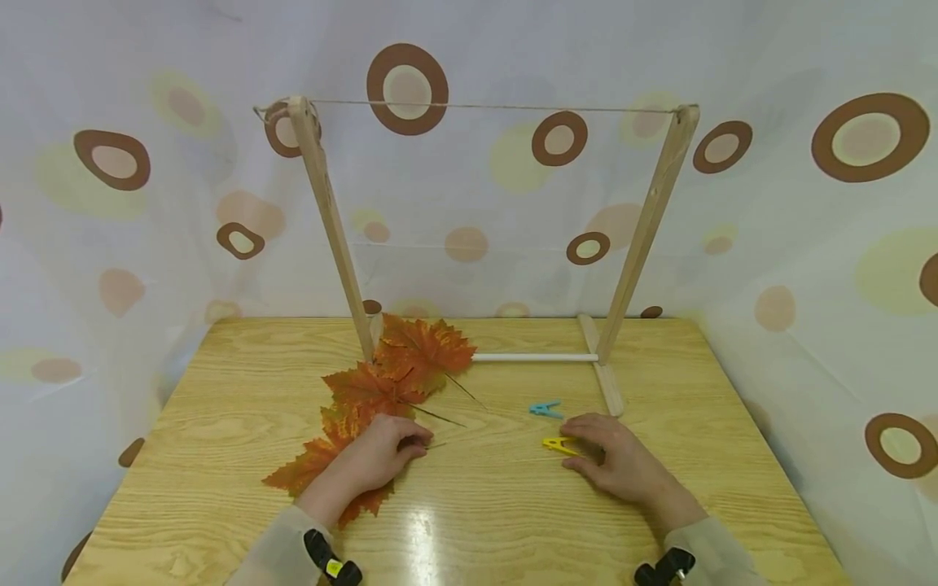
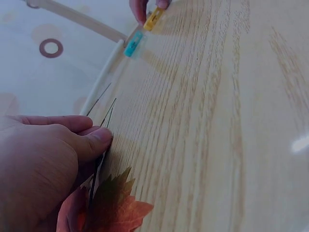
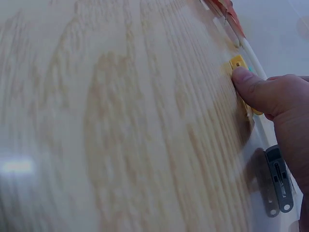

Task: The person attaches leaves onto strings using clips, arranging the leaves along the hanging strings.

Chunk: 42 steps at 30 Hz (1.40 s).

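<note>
My left hand (image 1: 383, 449) pinches the thin stem of an artificial maple leaf (image 1: 311, 465) between thumb and fingers. The leaf's orange and green blade (image 2: 120, 203) spreads below the hand in the left wrist view. Two more orange-red maple leaves (image 1: 432, 346) lie overlapping beyond it, their stems pointing right. On the right, my right hand (image 1: 619, 460) grips a yellow clothespin (image 1: 560, 445), the thumb along its side. A light-blue clothespin (image 1: 545, 409) lies just past it. In the right wrist view a dark grey clothespin (image 3: 279, 180) sits beside the hand, hidden in the head view.
A wooden frame with two uprights (image 1: 648, 236) stands at the back, a string (image 1: 498, 107) stretched between their tops. A white rod (image 1: 535, 357) joins the feet. The wooden table (image 1: 498, 521) meets a patterned cloth (image 1: 469, 187) behind and at both sides.
</note>
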Each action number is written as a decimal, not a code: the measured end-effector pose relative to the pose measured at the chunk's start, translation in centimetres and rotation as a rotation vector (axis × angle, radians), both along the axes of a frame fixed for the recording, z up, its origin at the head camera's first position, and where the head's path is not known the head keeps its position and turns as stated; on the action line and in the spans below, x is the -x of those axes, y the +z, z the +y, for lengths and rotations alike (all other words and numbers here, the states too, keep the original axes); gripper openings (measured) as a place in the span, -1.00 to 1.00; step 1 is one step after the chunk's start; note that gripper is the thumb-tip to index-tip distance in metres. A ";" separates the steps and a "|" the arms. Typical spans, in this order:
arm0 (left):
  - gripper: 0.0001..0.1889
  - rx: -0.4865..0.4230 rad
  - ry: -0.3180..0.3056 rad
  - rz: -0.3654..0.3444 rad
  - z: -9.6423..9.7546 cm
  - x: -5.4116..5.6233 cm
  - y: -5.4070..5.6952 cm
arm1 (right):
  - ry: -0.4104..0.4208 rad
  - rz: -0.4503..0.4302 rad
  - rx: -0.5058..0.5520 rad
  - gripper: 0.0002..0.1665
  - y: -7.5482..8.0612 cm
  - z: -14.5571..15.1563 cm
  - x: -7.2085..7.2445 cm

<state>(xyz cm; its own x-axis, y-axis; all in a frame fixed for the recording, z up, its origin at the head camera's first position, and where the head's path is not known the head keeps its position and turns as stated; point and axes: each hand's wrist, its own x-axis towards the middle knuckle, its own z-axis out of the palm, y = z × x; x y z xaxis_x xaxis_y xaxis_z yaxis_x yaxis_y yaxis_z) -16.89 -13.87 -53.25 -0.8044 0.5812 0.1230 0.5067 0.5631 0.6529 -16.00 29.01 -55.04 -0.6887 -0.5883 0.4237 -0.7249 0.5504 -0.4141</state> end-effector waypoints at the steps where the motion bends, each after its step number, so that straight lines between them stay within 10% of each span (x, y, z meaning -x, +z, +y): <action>1: -0.76 0.000 0.000 -0.002 0.0 0.0 0.1 | 0.000 0.002 -0.001 -0.42 -0.1 0.0 0.0; 28: -0.74 -0.046 0.082 -0.018 -0.1 -0.2 1.6 | -0.025 -0.002 0.011 -0.57 0.2 -0.2 0.0; 42: -0.78 -0.188 0.127 -0.042 -0.4 -0.3 2.6 | 0.102 -0.088 0.129 -0.58 1.3 -1.0 0.3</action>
